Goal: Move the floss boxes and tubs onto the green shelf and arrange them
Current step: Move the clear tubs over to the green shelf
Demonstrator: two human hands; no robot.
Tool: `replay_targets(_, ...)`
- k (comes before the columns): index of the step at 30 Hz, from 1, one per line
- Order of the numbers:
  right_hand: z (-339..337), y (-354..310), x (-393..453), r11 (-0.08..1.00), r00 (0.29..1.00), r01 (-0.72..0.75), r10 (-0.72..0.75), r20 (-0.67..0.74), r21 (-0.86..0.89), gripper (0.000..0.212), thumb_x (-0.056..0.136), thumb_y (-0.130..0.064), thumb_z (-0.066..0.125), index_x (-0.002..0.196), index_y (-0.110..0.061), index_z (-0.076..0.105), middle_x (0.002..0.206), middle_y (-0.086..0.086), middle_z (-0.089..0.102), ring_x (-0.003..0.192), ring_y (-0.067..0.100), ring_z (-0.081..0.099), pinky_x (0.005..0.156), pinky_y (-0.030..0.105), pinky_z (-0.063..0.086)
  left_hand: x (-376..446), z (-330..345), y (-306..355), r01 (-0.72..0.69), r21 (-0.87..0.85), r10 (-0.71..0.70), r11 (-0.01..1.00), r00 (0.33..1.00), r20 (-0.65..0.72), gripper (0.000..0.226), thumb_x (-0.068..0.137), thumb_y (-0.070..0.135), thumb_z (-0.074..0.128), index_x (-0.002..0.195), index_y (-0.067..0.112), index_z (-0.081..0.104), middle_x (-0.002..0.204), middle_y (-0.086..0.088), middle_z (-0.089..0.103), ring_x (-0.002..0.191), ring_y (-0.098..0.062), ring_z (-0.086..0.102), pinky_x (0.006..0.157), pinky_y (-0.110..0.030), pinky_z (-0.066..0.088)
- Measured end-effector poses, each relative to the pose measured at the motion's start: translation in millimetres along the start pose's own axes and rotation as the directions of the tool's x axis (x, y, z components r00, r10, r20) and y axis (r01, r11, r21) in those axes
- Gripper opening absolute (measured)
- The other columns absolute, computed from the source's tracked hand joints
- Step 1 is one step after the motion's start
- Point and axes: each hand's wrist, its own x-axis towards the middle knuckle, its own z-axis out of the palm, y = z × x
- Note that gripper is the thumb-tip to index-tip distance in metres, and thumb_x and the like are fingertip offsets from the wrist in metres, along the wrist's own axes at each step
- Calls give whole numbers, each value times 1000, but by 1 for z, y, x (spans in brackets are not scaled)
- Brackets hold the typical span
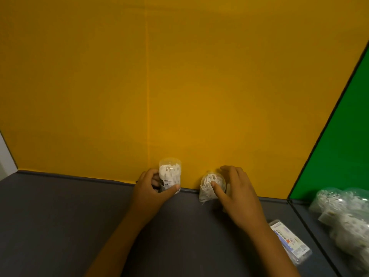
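Observation:
Two clear tubs of white floss picks stand on the dark grey shelf surface (60, 216) against the yellow back panel. My left hand (151, 192) grips the left tub (170, 172), thumb across its front. My right hand (235, 194) holds the right tub (209, 186), thumb on its front and fingers curled behind it. A flat clear floss box (289, 241) with a blue and white label lies at the lower right, beside my right forearm. Several more floss tubs (343, 212) are grouped in the green-backed section at the far right.
The yellow back panel (179, 86) fills most of the view. A green panel (343, 140) rises at the right, with a thin dark divider (311, 222) between the two shelf sections. A white edge (6, 154) shows at the far left.

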Motion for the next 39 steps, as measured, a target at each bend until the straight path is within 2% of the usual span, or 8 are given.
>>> replay_targets(5,2,-2,-6,997,1000,-3,4,8,-71,52,91,-64,45,136,-39,42,119,-11,47,107,9,46,87,27,43,-6,-3,6,114,-219,-88,969,988,126,54,64,12,86,104,12,50,99,9,63,87,-1,62,63,-11,53)
replay_targets(10,6,-10,-8,995,999,21,-17,37,-100,56,88,-65,51,139,-42,41,118,-11,45,110,9,46,89,27,40,-7,-4,6,135,-295,-95,946,984,148,58,64,14,86,109,17,49,111,1,64,100,-16,65,75,-30,59)
replay_targets(13,10,-16,-10,997,999,13,-10,43,-77,60,84,-61,61,138,-43,40,125,-14,45,114,7,46,91,29,43,-6,-6,9,126,-324,-90,938,988,123,54,64,14,85,104,24,50,104,4,66,88,-16,68,62,-30,59)
replay_targets(17,13,-22,-13,995,997,28,-20,75,-94,67,81,-54,68,139,-40,40,131,-15,44,120,6,44,87,8,22,-7,-9,12,129,-364,-87,922,988,132,53,67,10,83,111,14,53,93,-9,70,62,-18,69,50,-25,54)
replay_targets(21,13,-27,-14,998,998,-4,7,57,-58,66,79,-48,73,138,-37,44,130,-14,47,120,6,48,94,-6,8,-12,-10,17,150,-397,-96,905,984,152,49,71,8,81,114,12,58,94,-10,71,67,-21,70,53,-26,56)
replay_targets(24,8,-26,-17,1000,999,8,-9,51,15,65,78,-43,75,136,-36,46,130,-15,47,120,5,48,94,-3,15,-17,-9,24,183,-438,-123,880,979,160,53,70,4,81,116,17,57,102,-2,68,79,-22,71,56,-24,56)
replay_targets(30,-31,-20,-33,989,999,38,-42,24,143,67,80,-39,76,138,-36,43,133,-14,42,122,5,46,98,20,41,-39,-3,47,215,-523,-140,825,974,179,52,72,-9,75,106,26,56,101,8,65,87,-11,68,65,-24,59)
replay_targets(39,-132,-5,-87,988,997,50,-40,-70,144,62,84,-39,72,137,-34,40,135,-15,41,124,1,44,100,24,44,-109,22,99,171,-529,-73,831,977,200,54,75,-11,71,120,14,53,109,4,65,80,1,69,60,-13,53)
